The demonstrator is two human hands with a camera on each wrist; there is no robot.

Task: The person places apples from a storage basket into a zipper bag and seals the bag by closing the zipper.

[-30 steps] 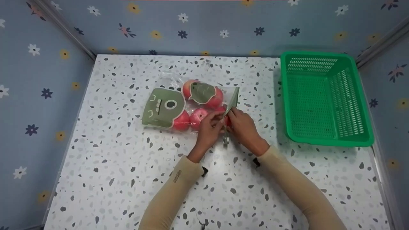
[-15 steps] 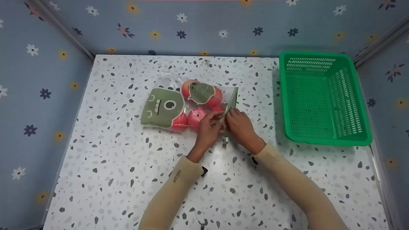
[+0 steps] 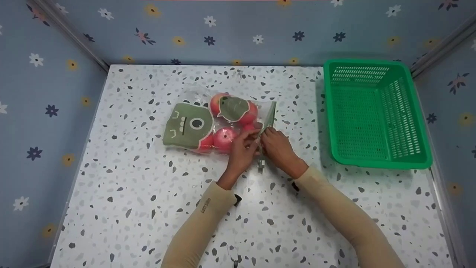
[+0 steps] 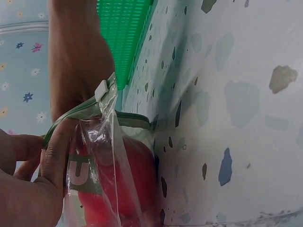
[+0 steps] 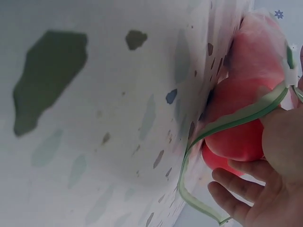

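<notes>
A clear zip bag (image 3: 187, 124) with green cartoon prints lies on the table, its green-edged mouth facing right. Several round red fruits (image 3: 225, 138), apple-like, show through the plastic. My left hand (image 3: 241, 150) pinches the near side of the mouth; in the left wrist view its fingers (image 4: 53, 156) are at the green zip edge. My right hand (image 3: 280, 150) is at the mouth, fingertips hidden behind the edge in the head view. In the right wrist view its extended fingers (image 5: 236, 187) reach beside a red fruit (image 5: 236, 137). A white zip slider (image 4: 101, 90) sits on the edge.
A green plastic basket (image 3: 377, 163) with slotted walls stands at the back right of the speckled table (image 3: 148, 223). Flower-patterned walls (image 3: 238, 33) border the table at the back and sides.
The red fruit with the dark dot has shifted left inside the bag. My right hand has edged slightly left at the mouth; my left hand stays nearly still.
</notes>
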